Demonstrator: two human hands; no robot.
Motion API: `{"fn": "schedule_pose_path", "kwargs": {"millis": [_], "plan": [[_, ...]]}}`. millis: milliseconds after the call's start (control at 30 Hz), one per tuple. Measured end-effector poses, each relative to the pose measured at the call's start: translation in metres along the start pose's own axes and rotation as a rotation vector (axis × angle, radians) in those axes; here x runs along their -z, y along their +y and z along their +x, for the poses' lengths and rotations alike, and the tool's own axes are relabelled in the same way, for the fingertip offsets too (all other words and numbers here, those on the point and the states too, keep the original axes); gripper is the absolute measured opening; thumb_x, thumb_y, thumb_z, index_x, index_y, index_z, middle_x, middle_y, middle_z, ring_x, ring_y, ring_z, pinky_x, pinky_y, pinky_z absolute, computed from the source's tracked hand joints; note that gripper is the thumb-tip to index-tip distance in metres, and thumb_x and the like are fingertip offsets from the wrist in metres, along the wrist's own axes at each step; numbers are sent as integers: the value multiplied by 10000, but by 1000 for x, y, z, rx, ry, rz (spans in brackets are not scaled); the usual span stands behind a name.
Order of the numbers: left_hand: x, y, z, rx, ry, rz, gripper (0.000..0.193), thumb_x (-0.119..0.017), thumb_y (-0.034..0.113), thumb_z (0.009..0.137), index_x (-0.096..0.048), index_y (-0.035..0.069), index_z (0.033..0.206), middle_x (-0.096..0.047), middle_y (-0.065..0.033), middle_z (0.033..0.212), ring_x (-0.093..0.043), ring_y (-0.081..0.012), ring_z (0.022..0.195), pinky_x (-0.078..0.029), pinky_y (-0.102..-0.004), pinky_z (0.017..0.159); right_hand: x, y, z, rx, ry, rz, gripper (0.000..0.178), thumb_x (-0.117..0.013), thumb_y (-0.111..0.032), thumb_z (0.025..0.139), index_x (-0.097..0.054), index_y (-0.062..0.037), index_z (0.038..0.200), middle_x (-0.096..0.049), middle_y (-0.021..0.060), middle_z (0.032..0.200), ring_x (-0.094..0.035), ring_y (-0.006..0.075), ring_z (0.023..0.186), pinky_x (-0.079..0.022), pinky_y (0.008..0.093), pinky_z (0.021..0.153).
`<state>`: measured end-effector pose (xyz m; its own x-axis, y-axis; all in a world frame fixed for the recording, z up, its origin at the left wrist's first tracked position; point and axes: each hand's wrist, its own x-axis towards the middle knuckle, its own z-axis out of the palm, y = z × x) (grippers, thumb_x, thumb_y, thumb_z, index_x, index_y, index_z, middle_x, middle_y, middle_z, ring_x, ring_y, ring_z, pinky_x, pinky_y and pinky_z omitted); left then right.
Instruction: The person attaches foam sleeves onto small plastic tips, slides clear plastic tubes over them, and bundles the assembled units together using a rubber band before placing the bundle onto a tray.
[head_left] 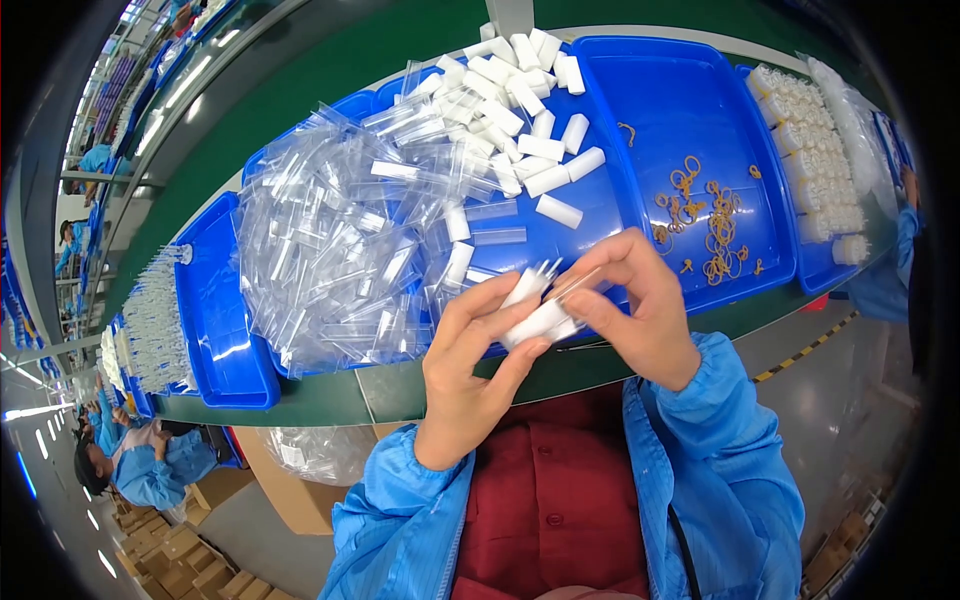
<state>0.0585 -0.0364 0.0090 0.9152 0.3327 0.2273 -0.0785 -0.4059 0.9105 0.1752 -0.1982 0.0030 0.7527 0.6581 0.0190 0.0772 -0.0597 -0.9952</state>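
Note:
In front of my chest, my left hand [470, 355] is closed around a small bundle of white plastic pieces [537, 318], with thin pale prongs sticking out at the far end. My right hand [635, 310] meets it from the other side, thumb and forefinger pinching a thin tan strand that looks like a rubber band [580, 280] against the bundle. Part of the bundle is hidden by my fingers. Just beyond my hands, loose white blocks [541, 147] and clear plastic tubes or sleeves [330, 240] lie heaped in a wide blue tray [600, 215].
Tan rubber bands [722, 225] lie scattered in the blue tray [660, 75] at right. Beyond it stand stacked bundles of white parts [815, 150]. A smaller blue tray [222, 310] and rows of bristly white pieces [155, 320] are at left. A co-worker [160, 460] sits further left.

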Motion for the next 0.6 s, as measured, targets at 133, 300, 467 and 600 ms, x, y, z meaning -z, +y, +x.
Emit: {"fn": "schedule_pose_path", "kwargs": {"millis": [133,300,467,600], "plan": [[5,2,0,156,46,-518,354,-712,-63,849,-672,7,1193,-579,-182,1272,-589,-331,1223,-560,-392,933,12,-1,1,-50,85,207,278,-706,-128,930,-529,-17,1114,-697,109,1001,-663,153,962,-510,273,843],[5,-15,-10,-20,-30,-308,285,-716,-84,835,-702,-2,1107,-599,-180,1219,-614,-341,1194,-567,-382,956,12,-4,-5,-51,-30,197,304,-729,-112,905,-535,-30,1125,-639,133,1164,-664,177,1023,-485,314,956],[1,-19,-14,-55,-35,-225,299,-777,-46,795,-697,-6,1080,-622,-171,1182,-626,-332,1180,-568,-390,931,6,8,-12,120,-110,51,331,-734,-119,893,-540,-47,1151,-620,126,1192,-666,208,1070,-325,424,1149],[-4,-16,-14,25,21,-303,411,-791,-34,785,-639,-12,1166,-600,-174,1226,-630,-315,1166,-569,-387,932,9,10,-11,157,-146,-19,371,-732,-135,895,-532,-57,1197,-633,112,1172,-675,234,1060,-302,437,1165]]}}
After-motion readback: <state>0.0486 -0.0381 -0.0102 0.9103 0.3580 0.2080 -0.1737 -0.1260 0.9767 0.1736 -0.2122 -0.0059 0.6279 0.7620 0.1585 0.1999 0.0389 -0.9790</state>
